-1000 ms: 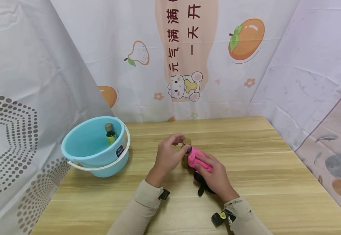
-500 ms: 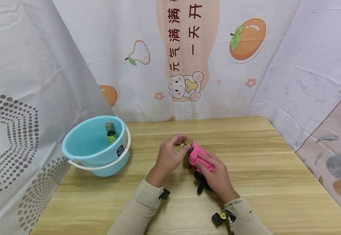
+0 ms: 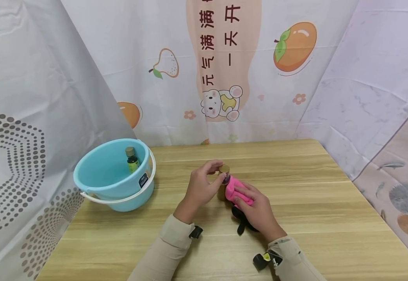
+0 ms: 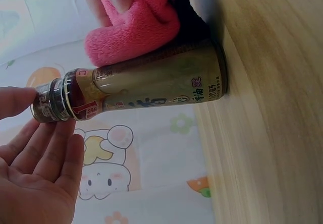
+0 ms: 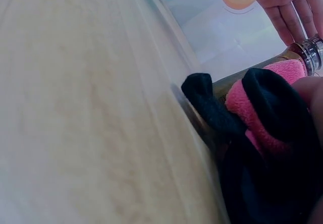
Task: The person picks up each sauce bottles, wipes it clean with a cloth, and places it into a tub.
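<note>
A sesame oil bottle (image 4: 161, 80) with a brownish-gold label stands upright on the wooden table. My left hand (image 3: 202, 184) pinches its cap (image 4: 46, 102) between thumb and fingers. My right hand (image 3: 258, 210) grips a fuzzy pink cloth (image 3: 239, 191) and presses it to the bottle's right side. Black fabric (image 5: 267, 178) hangs below the pink part, down to the tabletop. In the left wrist view the cloth touches the bottle's upper body, and most of my right hand is out of frame.
A light blue bucket (image 3: 95, 171) with a white handle stands at the table's left. Inside it leans a small dark bottle (image 3: 132, 160) with a green label. A printed curtain (image 3: 253, 117) hangs behind the wooden table (image 3: 312, 187).
The cloth shifts slightly up along the bottle and then back down. The bottle tips a little right and returns. My left hand stays at the cap.
</note>
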Tool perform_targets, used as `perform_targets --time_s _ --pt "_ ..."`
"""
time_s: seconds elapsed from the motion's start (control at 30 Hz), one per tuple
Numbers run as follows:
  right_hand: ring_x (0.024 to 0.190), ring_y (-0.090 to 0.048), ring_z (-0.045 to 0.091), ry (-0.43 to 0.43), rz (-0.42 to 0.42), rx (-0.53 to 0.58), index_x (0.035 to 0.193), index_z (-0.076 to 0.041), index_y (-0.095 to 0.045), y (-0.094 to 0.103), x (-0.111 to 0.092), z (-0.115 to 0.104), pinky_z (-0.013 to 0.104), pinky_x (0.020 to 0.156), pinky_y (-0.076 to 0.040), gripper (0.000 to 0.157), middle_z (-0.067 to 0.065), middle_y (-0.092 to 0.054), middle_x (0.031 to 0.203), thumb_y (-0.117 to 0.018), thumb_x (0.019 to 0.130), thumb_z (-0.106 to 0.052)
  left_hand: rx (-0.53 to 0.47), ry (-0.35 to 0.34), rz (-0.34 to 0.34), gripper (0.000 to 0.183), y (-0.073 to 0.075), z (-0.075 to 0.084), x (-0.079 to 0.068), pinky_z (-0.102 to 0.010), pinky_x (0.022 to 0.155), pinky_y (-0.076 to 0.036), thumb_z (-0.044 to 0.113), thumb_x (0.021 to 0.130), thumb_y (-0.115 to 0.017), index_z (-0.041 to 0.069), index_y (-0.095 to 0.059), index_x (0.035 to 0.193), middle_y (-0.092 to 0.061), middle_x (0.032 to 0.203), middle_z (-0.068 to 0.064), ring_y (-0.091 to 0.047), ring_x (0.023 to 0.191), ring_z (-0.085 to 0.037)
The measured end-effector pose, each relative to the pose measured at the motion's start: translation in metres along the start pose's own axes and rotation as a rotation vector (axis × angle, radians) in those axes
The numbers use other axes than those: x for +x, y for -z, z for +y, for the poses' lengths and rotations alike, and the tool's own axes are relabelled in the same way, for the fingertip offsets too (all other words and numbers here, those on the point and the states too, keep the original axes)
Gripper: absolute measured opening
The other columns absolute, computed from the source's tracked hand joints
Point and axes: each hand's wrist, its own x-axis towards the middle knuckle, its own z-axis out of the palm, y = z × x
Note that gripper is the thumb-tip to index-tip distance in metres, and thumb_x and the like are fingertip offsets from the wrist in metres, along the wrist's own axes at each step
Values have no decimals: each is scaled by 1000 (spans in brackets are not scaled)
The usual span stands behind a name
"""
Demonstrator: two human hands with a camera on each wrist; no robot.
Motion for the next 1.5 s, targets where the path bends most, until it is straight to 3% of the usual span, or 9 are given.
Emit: perform_targets --time_s 0.33,0.6,0.9,1.13,1.27,1.5 --pt "138 -56 35 -20 -28 -54 131 -23 -73 -2 2 -2 52 110 -50 38 7 -61 147 -79 94 -22 48 -37 54 38 4 -4 0 -42 98 -58 20 95 -77 8 -66 130 -72 124 -4 -69 114 -18" --pt "137 -57 32 -19 -30 -52 132 -22 -73 -2 2 -3 50 108 -52 38 6 -61 147 -79 94 -21 82 -58 136 42 0 0 1 -42 87 -60 25 88 -85 8 -69 124 -71 110 -5 -68 102 -17" --pt "136 -58 25 25 6 -18 130 -29 -74 -3 0 -2 46 108 -52 35 -1 -61 146 -78 95 -25 79 -64 125 37 -1 -3 1 -43 89 -61 21 91 -82 6 -69 122 -73 110 -6 -70 101 -17" --pt "129 -61 19 110 79 65 129 -31 -74 -3 -1 -1 17 98 -53 34 -5 -61 144 -78 95 -26 65 -73 78 36 0 -2 1 -39 94 -60 19 94 -78 7 -67 126 -74 114 -5 -72 103 -17" --pt "131 -59 25 167 104 130 130 -24 -74 -4 -1 0 13 97 -52 35 2 -60 145 -76 96 -21 70 -82 48 35 1 -1 1 -37 97 -59 18 96 -76 8 -66 128 -74 116 -4 -71 106 -16" --pt "132 -59 20 92 72 152 128 -28 -74 -5 -2 -2 15 97 -53 34 -2 -60 146 -77 95 -23 68 -74 15 32 2 0 0 -37 99 -58 16 98 -73 7 -66 129 -73 120 -6 -70 109 -16"
